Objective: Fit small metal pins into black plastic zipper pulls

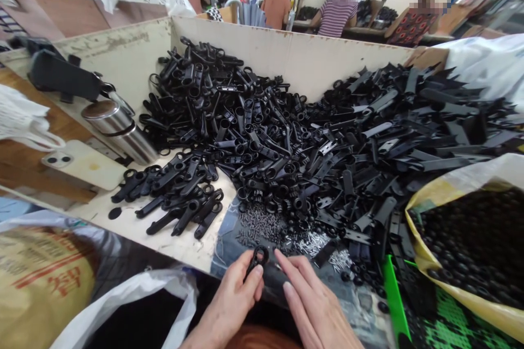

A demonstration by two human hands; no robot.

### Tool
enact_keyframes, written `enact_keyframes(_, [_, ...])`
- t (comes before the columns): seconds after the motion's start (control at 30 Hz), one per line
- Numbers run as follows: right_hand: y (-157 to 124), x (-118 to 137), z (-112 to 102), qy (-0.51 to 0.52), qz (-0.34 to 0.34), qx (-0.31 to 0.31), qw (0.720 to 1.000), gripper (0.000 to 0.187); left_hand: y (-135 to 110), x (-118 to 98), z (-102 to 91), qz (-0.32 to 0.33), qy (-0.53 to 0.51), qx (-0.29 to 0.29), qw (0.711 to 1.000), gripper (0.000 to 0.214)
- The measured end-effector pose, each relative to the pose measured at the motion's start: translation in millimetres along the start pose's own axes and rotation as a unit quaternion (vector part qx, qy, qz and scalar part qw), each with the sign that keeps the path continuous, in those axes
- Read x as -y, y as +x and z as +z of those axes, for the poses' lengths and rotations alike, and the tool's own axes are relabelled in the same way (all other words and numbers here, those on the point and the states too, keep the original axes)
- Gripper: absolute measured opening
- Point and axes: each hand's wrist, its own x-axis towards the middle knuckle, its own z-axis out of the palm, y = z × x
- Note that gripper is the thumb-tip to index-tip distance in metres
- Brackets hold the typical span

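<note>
My left hand is closed, thumb and fingers pinching a black plastic part with a ring-shaped end. Its lower portion is hidden by the fingers. Close by on the right is my right hand, its fingers stretched towards the ring and somewhat apart. A tiny dark spot shows at its index fingertip, too small to identify. Just beyond both hands lie a heap of small dark pins and loose silver pins on a dark mat.
Black ringed parts pile up ahead, with flat black strips to the right. Several joined pieces lie left. A steel flask and phone stand nearby. Right are a yellow-edged sack and green crate. Several people sit beyond.
</note>
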Motion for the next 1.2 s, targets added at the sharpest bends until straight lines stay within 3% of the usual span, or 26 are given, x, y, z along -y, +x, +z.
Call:
enact_keyframes(0.17, [-4.6, -10.4, 12.0, -0.045, -0.058, -0.029, 0.997, 0.036, -0.7, -1.4, 1.4, -0.023, -0.018, -0.012, 0.999, 0.060])
enact_keyframes(0.37, [3.2, -2.8, 17.1, -0.097, -0.023, -0.033, 0.994, 0.047, -1.9, -7.6, 4.4, -0.024, 0.009, -0.007, 1.000, 0.054])
enact_keyframes(0.5, [7.8, -0.1, 18.0, -0.075, -0.004, -0.018, 0.997, 0.050, -3.0, -13.7, 6.7, -0.024, 0.010, -0.003, 1.000, 0.046])
enact_keyframes(0.87, [12.3, -3.1, 17.4, 0.020, 0.049, 0.075, 0.996, 0.035, -3.3, -17.6, 7.3, -0.012, 0.016, 0.025, 0.999, 0.040])
enact_keyframes(1.03, [11.8, -3.7, 25.7, -0.096, 0.037, 0.107, 0.989, 0.024, -3.3, -15.4, 10.4, -0.026, -0.022, 0.002, 0.999, 0.037])
enact_keyframes(1.2, [13.6, 9.4, 35.1, -0.272, -0.004, 0.104, 0.957, 0.043, -0.4, -6.0, 11.9, -0.008, -0.036, -0.047, 0.998, 0.034])
